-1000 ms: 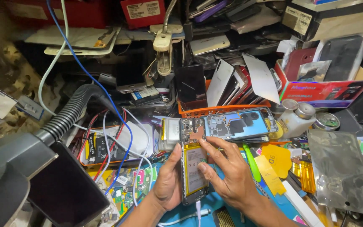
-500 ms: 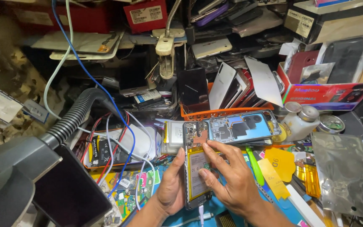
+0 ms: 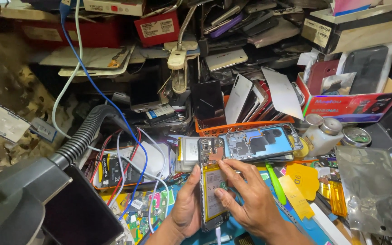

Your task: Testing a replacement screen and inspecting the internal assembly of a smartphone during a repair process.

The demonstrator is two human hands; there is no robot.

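Note:
An opened phone (image 3: pixel 212 181), back cover off, lies upright before me with its yellow-edged battery and circuit board showing. My left hand (image 3: pixel 187 204) grips its left edge from the side. My right hand (image 3: pixel 248 199) rests over its right side, fingertips touching the area near the battery's top. Just beyond lies a second opened phone body (image 3: pixel 262 144) with a blue frame, set crosswise. A loose silver battery (image 3: pixel 188 152) sits to the left of the held phone.
A grey ribbed hose (image 3: pixel 85 136) and dark lamp head (image 3: pixel 28 204) fill the lower left. Blue and white cables (image 3: pixel 128 136) cross the bench. An orange basket (image 3: pixel 241 128) of phones, a red box (image 3: pixel 350 106), a white bottle (image 3: pixel 323 136) and a green tool (image 3: pixel 275 183) crowd the back and right.
The view has shifted slightly downward. My right fingers have shifted a little on the phone near the battery's top; my left hand keeps its grip.

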